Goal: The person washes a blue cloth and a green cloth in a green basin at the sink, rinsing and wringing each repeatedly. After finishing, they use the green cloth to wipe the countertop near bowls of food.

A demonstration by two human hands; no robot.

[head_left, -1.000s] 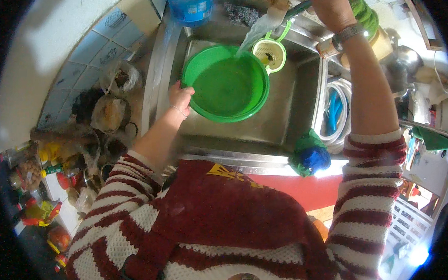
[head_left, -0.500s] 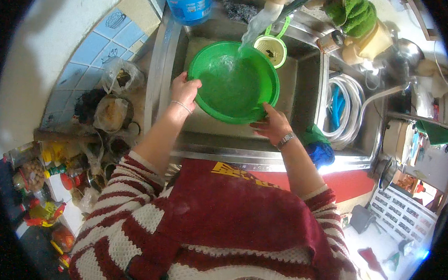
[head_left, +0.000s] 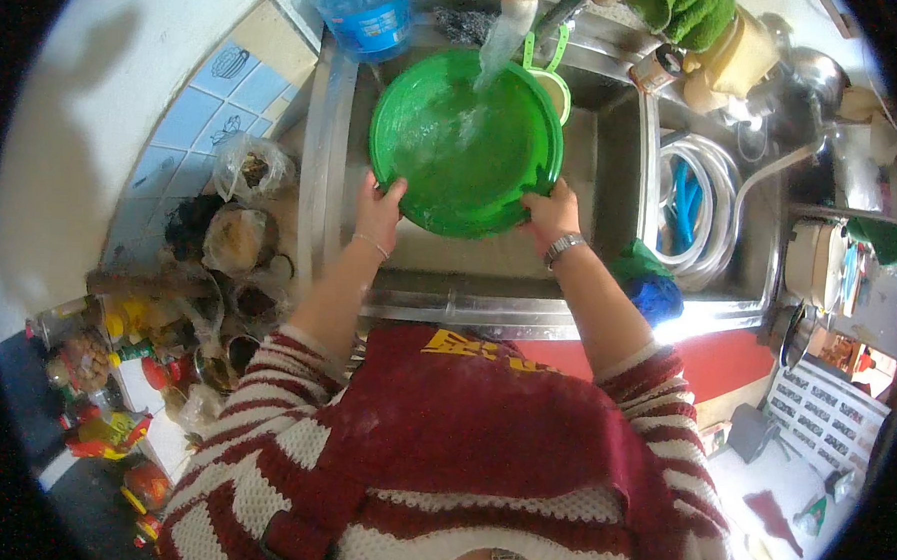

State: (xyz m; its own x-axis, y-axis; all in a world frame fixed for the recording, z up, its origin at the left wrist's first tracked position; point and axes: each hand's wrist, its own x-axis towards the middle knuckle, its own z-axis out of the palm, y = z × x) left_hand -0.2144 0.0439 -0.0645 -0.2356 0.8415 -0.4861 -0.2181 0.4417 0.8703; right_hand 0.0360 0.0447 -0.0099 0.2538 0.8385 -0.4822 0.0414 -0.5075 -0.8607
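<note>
White wall [head_left: 85, 124] and blue tiles [head_left: 197, 119] to the left; metal sink [head_left: 599, 227] ahead, divided into a wide left compartment and a narrower right one. Green basin [head_left: 463, 221] is over the left compartment, nearer its back edge than its front edge; whether its base touches the sink floor cannot be told. Left hand [head_left: 379, 213] grips the basin's near-left rim, thumb on top; right hand [head_left: 553, 215] grips the near-right rim, thumb likewise on top, the fingers mostly hidden below. A stream of water [head_left: 496, 57] falls from a pale spout [head_left: 521, 3] into the basin; the water inside is rippled. Yellow-green strainer [head_left: 554, 90] sits just beyond the basin's back-right rim, partly covered by it; blue container [head_left: 365, 21] stands at the sink's back-left corner; dark scrubber [head_left: 468, 25] is on the back edge. Coiled white hose [head_left: 723, 222] is in the right compartment; a blue-and-green bundle [head_left: 654, 299] lies at the front edge, near the divider.
</note>
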